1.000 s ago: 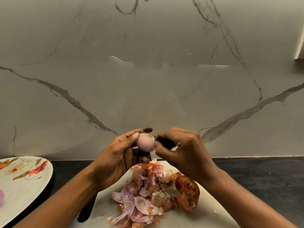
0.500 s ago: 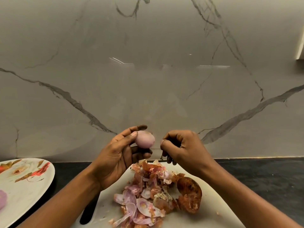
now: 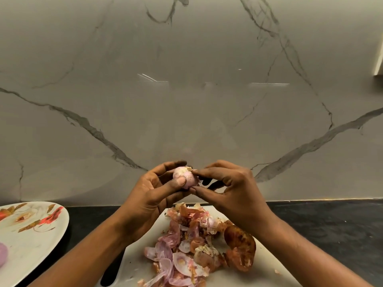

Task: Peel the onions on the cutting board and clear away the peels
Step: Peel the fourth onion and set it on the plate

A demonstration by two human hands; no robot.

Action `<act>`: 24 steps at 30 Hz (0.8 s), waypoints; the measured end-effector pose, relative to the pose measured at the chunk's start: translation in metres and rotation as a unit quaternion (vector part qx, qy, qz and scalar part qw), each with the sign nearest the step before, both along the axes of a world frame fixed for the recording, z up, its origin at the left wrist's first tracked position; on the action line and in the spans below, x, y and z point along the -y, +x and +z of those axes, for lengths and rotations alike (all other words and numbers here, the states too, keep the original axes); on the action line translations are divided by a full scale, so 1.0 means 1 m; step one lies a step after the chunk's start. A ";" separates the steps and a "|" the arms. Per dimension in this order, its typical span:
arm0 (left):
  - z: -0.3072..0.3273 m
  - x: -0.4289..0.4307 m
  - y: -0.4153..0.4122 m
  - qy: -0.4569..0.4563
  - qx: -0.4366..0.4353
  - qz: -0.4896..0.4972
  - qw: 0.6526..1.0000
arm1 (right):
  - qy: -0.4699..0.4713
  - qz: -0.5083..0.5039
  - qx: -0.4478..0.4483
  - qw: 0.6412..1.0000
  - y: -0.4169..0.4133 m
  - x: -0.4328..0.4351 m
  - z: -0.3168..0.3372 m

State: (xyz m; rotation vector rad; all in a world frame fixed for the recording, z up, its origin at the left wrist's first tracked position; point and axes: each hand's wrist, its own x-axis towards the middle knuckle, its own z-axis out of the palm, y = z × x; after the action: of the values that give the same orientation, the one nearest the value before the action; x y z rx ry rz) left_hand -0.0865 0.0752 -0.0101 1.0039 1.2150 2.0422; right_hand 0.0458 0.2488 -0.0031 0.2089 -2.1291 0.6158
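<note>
While the peels are lying heaped on the cutting board nearest me, the flowered plate left of the board is holding one peeled onion. Above the board's far edge my left hand is gripping the onion, thumb pressing its front and fingers curling behind. My right hand, apart from it half a second ago, is now pinching its rough end. Beyond the board the marble wall is rising.

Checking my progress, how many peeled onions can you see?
2: one onion in the left hand; a second onion on the floral plate, far left. Peel pile may hide more.
</note>
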 end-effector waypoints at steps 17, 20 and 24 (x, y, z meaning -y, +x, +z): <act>-0.001 0.003 -0.002 -0.040 -0.048 0.019 0.998 | 0.120 0.012 0.012 0.993 0.004 -0.007 0.004; 0.001 0.003 0.001 -0.034 -0.023 -0.008 0.999 | 0.099 -0.022 -0.011 0.995 0.002 -0.009 0.003; 0.004 0.004 -0.001 -0.014 0.007 -0.035 0.999 | 0.017 -0.036 -0.017 0.999 0.002 -0.009 0.006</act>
State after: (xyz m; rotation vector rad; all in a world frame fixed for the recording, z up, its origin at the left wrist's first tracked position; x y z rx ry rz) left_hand -0.0871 0.0709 -0.0056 1.0032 1.1806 1.9706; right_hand 0.0481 0.2582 0.0027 0.1589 -2.1063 0.5311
